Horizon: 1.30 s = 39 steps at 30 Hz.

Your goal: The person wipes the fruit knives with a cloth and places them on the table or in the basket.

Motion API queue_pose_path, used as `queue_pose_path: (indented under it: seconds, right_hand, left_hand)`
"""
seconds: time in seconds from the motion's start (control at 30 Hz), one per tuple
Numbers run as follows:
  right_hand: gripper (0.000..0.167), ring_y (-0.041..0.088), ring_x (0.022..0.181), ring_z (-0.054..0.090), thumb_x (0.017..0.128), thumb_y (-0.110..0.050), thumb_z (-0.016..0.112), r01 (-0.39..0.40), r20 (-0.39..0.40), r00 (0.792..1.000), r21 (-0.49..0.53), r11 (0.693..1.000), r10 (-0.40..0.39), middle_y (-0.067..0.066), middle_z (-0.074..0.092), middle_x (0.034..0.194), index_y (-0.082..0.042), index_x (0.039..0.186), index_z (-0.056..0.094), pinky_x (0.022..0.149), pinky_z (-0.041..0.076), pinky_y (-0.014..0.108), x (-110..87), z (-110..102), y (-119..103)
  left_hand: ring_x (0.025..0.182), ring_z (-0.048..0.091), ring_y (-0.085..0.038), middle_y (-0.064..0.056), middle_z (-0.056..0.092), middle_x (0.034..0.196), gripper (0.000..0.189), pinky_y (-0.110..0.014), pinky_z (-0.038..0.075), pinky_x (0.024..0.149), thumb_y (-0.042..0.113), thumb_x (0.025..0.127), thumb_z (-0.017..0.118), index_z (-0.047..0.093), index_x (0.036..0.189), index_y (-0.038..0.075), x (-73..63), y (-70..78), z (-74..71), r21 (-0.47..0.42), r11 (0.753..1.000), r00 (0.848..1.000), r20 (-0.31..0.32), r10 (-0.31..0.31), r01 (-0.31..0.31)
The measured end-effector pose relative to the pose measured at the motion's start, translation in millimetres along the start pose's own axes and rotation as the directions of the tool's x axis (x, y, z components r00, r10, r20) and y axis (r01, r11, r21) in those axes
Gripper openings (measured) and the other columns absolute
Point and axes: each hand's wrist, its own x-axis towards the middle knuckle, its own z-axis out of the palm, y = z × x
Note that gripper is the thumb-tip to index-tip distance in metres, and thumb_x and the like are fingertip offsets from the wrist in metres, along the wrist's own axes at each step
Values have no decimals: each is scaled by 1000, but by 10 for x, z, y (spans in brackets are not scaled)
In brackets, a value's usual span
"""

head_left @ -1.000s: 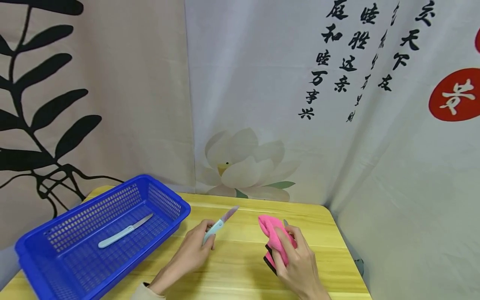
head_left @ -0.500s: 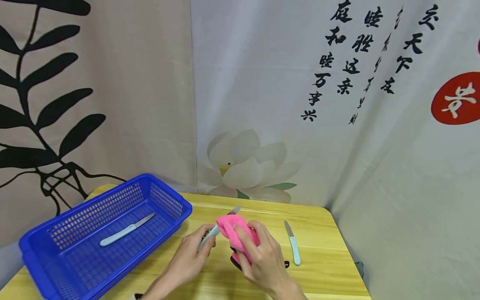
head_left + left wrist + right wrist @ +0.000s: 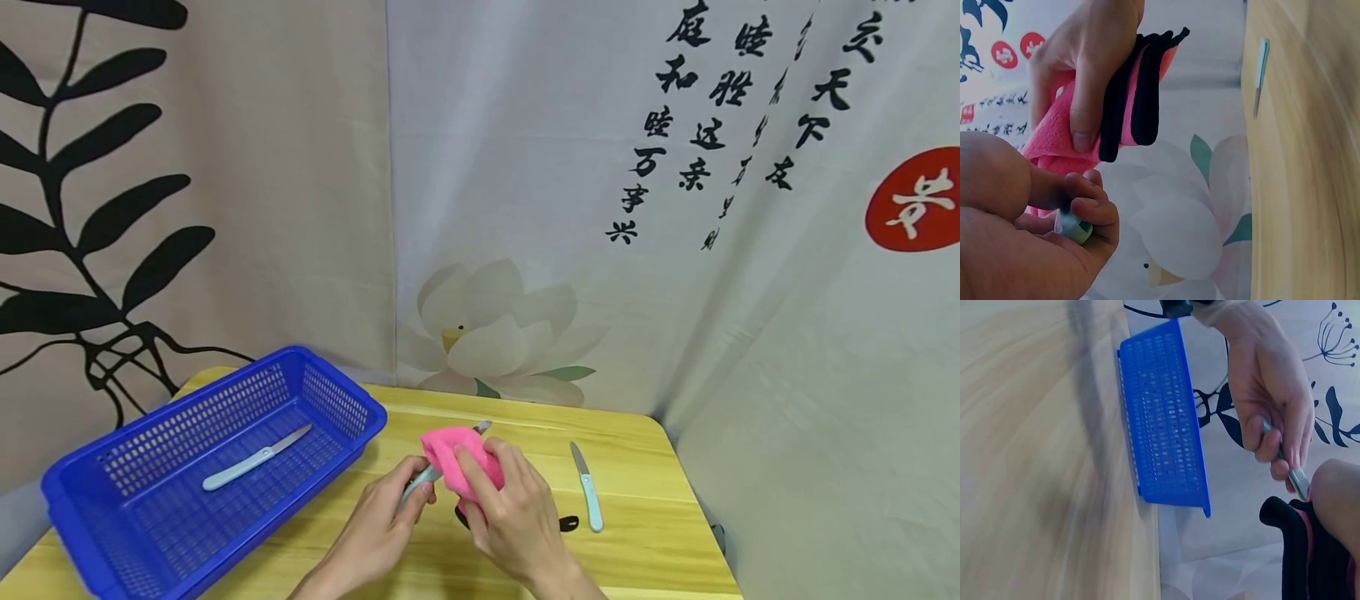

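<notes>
Left fingers [image 3: 406, 468] are curled round a knife [image 3: 422, 480] right of the blue basket [image 3: 330, 396], right fingers [image 3: 474, 473] gripping pink cloth [image 3: 448, 443] over the blade [image 3: 483, 427]. Second knife [image 3: 253, 460] is just sitting inside the basket btw.

The table [image 3: 637, 475] has a smooth wood-grain surface with a soft sheen; behind its far edge the hanging backdrop [image 3: 517, 167] is matt, lightly creased cloth. Toward its left edge, the basket [image 3: 195, 425] is smooth moulded plastic with meshed walls. The pink cloth [image 3: 454, 442] has a matt, fuzzy pile, with smoother, dull black trim [image 3: 1146, 100]. The held knife [image 3: 420, 483], the knife in the basket [image 3: 257, 457] and the knife near the right edge [image 3: 587, 487] pair smooth, plastic-looking handles with metal blades.
</notes>
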Motion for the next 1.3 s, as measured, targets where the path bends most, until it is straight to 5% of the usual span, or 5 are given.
queue_pose_path:
  seconds: [0.13, 0.47, 0.8, 1.0, 1.3]
  right_hand:
    - [62, 24, 96, 67, 80, -18, 85, -26, -15, 1000, -27, 999, 25, 17, 69, 125, -14, 142, 75, 71, 64, 32, 1, -21, 83]
    - [62, 27, 92, 69, 80, -14, 86, -94, -10, 996, -31, 995, 93, 19, 67, 120, -15, 141, 75, 65, 62, 37, -41, -80, 313]
    - [57, 27, 87, 65, 83, -10, 81, -206, -50, 978, -46, 977, 204, 21, 66, 119, -13, 139, 75, 59, 59, 40, -73, -203, 523]
    - [54, 27, 90, 69, 85, -14, 78, -124, -71, 990, 27, 992, 125, 18, 67, 118, -13, 139, 75, 64, 62, 38, -45, -204, 321]
    - [64, 22, 97, 66, 81, -18, 82, 7, -5, 1000, 45, 999, -6, 15, 68, 125, -14, 145, 73, 72, 62, 28, -30, -137, 18]
  left_hand:
    - [71, 48, 3, 8, 56, 86, 13, -23, 46, 60, 15, 120, 55, 67, 123, 15, -20, -4, -10, -5, 999, 999, 5, 43, -43]
    - [70, 46, 3, 9, 53, 82, 13, -23, 45, 58, 15, 119, 55, 68, 121, 16, -48, 11, -34, -11, 999, 999, 31, 41, -41]
    - [74, 55, -1, 6, 62, 88, 17, -23, 49, 63, 16, 119, 58, 69, 131, 12, -42, 42, -55, -17, 997, 996, 55, -71, 72]
    - [75, 60, -2, 5, 67, 91, 18, -22, 49, 62, 16, 118, 60, 70, 132, 13, -22, 63, -33, -27, 993, 993, 42, -113, 114]
    - [76, 61, 0, 4, 67, 93, 11, -23, 54, 65, 16, 119, 58, 68, 120, 12, -6, 84, 14, -25, 999, 998, 48, -37, 39]
